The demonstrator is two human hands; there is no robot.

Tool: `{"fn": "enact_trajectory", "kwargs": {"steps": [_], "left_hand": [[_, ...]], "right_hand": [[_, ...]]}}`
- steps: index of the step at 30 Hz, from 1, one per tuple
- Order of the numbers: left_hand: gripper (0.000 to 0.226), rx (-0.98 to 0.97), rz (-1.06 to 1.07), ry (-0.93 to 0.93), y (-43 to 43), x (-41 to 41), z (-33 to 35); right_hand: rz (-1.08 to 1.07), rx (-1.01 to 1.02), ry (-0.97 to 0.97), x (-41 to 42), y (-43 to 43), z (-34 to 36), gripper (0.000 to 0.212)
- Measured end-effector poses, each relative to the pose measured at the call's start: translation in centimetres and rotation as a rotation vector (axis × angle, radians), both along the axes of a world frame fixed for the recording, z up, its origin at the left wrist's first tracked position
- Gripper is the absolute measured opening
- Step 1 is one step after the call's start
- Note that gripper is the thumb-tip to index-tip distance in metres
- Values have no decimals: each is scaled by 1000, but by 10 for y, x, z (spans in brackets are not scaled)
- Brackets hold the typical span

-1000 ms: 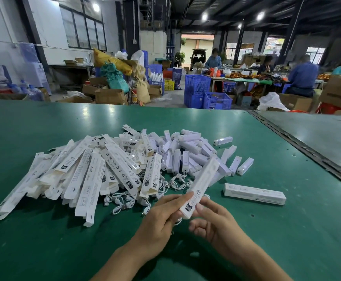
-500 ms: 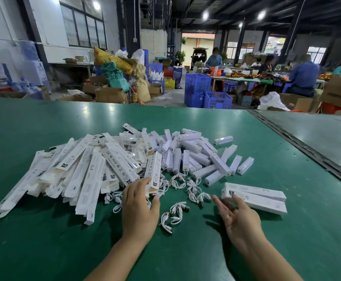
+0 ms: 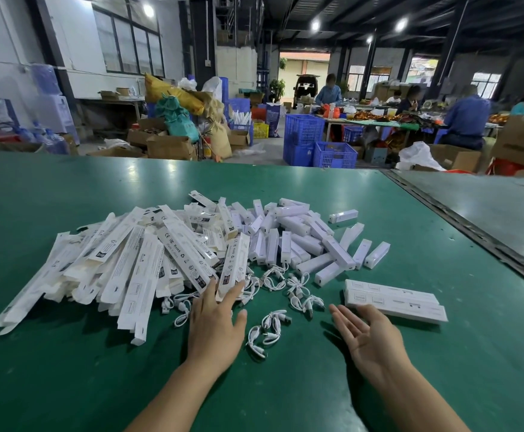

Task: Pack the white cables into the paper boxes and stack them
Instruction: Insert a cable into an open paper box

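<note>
A heap of flat white paper boxes [image 3: 136, 260] lies on the green table at left. Several coiled white cables [image 3: 270, 330] are scattered in front of the heap. My left hand [image 3: 215, 322] reaches palm down, its straight fingers touching the lower end of one paper box [image 3: 232, 266]. My right hand [image 3: 368, 335] hovers palm up with relaxed fingers and holds nothing. Just beyond its fingertips lie two packed boxes [image 3: 394, 302] side by side.
Small white rectangular devices [image 3: 310, 244] are piled behind the cables. The green table [image 3: 67, 369] meets a metal seam [image 3: 472, 232] at right. Blue crates [image 3: 320, 145], cardboard boxes and seated people fill the workshop beyond the far edge.
A second earlier both hands held a packed box; it now lies beside the other at right. My right hand has let go, and my left hand has reached to the heap.
</note>
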State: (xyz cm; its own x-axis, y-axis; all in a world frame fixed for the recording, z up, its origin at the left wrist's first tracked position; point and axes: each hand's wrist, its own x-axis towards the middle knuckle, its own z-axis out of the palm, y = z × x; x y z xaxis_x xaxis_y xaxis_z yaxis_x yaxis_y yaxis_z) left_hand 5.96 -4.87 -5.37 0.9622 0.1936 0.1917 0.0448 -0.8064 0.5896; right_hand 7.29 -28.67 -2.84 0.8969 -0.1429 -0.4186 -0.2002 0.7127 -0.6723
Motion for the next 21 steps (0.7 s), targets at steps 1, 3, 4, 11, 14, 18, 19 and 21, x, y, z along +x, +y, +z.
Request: {"fn": "enact_trajectory", "kwargs": {"steps": [1,3,4,11,14,18,19,21], "left_hand": [[53,51,-8,20,1,0,-1],[50,120,-13,23,2,1,-3],[49,115,-2,-3,1,1,-4],[35,-222,42,-240,-9,-6,9],[30,-380,-78,-334,-19,-15,16],[26,-437,-261,-363,-29,-24,19],[26,-429,-286,-350,-31,-25,17],[27,-416,-318,-292,-32,-26,15]], "right_hand": [[18,-2,1,0,1,0,10],[55,-33,7,1,3,-2,10],[73,-51,9,1,5,-3,10],[258,-163,-64,-2,13,-6,8],[368,-176,-145,-5,18,-4,27],[339,-212,-220,-9,25,-4,54],[294,-223,-238,-8,25,-4,62],[205,-227,-257,-6,22,-4,73]]}}
